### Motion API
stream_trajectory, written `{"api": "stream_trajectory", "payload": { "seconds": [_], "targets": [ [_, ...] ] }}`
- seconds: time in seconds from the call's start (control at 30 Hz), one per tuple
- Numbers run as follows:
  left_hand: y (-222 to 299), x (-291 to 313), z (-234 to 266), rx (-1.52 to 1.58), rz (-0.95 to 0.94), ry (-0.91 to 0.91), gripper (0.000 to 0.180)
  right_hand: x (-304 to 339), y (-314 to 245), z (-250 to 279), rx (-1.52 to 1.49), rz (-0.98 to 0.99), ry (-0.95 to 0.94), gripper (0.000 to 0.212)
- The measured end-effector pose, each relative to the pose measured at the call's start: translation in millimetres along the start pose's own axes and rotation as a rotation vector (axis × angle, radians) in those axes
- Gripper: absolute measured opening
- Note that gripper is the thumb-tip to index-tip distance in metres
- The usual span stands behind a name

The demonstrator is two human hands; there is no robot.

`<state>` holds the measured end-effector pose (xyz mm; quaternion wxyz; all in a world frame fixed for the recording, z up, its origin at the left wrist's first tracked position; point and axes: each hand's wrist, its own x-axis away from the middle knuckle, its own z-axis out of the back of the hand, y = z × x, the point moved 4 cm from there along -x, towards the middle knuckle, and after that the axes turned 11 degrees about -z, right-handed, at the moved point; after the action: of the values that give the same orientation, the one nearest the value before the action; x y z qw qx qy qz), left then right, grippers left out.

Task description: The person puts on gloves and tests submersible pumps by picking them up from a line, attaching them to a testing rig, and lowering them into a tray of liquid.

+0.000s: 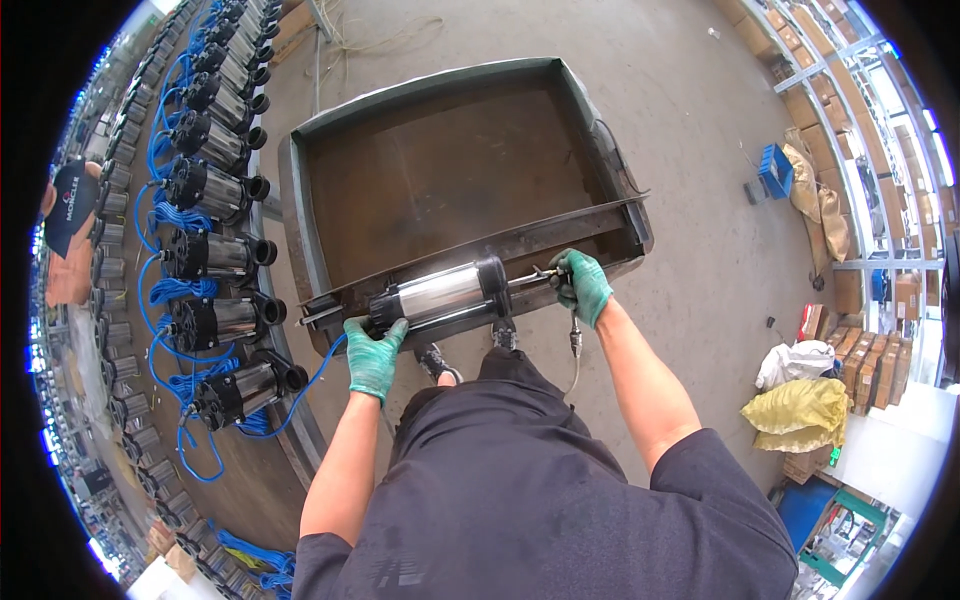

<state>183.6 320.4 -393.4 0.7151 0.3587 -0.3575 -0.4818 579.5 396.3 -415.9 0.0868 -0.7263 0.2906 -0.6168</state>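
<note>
**Pump held across the rim of a steel tank**

While the concrete floor (690, 200) takes up most of the view, the largest thing on it is a rusty steel tank (450, 160), open at the top, with nothing to be seen inside it. To the person's left runs a long surface (270, 470) carrying a row of finished pumps (215, 255), each black and silver with a coiled blue cable (180, 290). Cardboard boxes sit on shelving (850, 90) at the far right, with a yellow sack (800, 410) and a blue crate (775, 170) on the floor nearer in.

One pump (440, 295) lies on its side along the tank's near rim, just in front of the person. Its left hand (372, 355), in a green glove, is closed under the black end cap where the blue cable leaves. The right hand (585, 285), gloved alike, is clamped on a metal fitting (535, 275) touching the pump's other end; what kind of tool it is cannot be told.

By its look the pump is heavy and rigid, and its polished steel barrel is probably slippery. The ribbed black ends seem the surer places to grip, one hand at each, keeping it level on the rim.
</note>
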Motion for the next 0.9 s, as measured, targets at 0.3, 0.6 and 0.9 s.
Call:
{"api": "stream_trajectory", "payload": {
  "seconds": [0.3, 0.6, 0.9],
  "targets": [
    [-8.4, -0.6, -3.2, 0.079, -0.029, 0.036, 0.053, 1.8, -6.3, -7.5, 0.137, -0.007, 0.065, 0.019],
    [-9.8, 4.1, -3.3, 0.048, -0.008, 0.057, 0.052, -2.3, -4.9, -10.3, 0.100, -0.018, 0.056, 0.018],
    [-15.2, 3.4, -4.6, 0.001, -0.049, 0.070, 0.054, -1.7, -7.0, -9.0, 0.111, -0.030, 0.019, 0.016]
  ]
}}
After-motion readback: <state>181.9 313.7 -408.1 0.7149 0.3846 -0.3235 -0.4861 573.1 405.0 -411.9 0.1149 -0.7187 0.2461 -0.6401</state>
